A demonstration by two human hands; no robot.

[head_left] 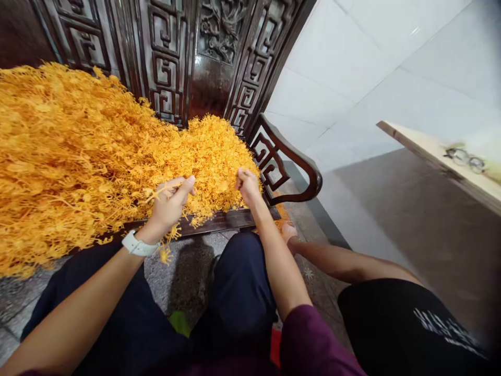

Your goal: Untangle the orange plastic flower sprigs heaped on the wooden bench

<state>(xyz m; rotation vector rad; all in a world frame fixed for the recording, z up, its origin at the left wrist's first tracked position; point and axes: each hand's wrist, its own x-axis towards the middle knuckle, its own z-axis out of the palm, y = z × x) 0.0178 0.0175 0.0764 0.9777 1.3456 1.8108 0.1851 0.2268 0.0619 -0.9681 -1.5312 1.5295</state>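
Note:
A large heap of small orange plastic sprigs (pixel 70 151) covers the seat of a dark carved wooden bench (pixel 219 222). My left hand (pixel 170 203), with a white watch on the wrist, is closed in a pinch on an orange sprig at the heap's front edge. My right hand (pixel 247 185) is closed in a loose fist at the right end of the heap, close to the bench's armrest (pixel 291 172); what it grips is hidden. My dark-trousered knees sit below the bench edge.
Another person in black sits at my right, a hand (pixel 288 231) reaching low beside the bench. A light wooden table edge (pixel 438 156) with a pair of glasses (pixel 465 159) stands at the right. Grey tile floor lies between.

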